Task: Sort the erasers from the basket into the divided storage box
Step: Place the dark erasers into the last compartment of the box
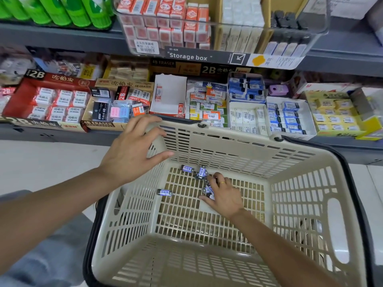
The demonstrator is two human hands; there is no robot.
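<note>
The erasers (164, 192) are small wrapped blocks scattered on the floor of the basket (300, 195), and we judge them light, firm and a little slick in their wrappers, best pinched across the short sides, a few at a time. Our right hand (222, 193) is down among them with fingers curled round several, while two lie loose near the far wall. Our left hand (132, 150) hovers over the basket's rim, fingers spread and holding nothing, below the clear storage box (315, 36) on the upper shelf (62, 34).
</note>
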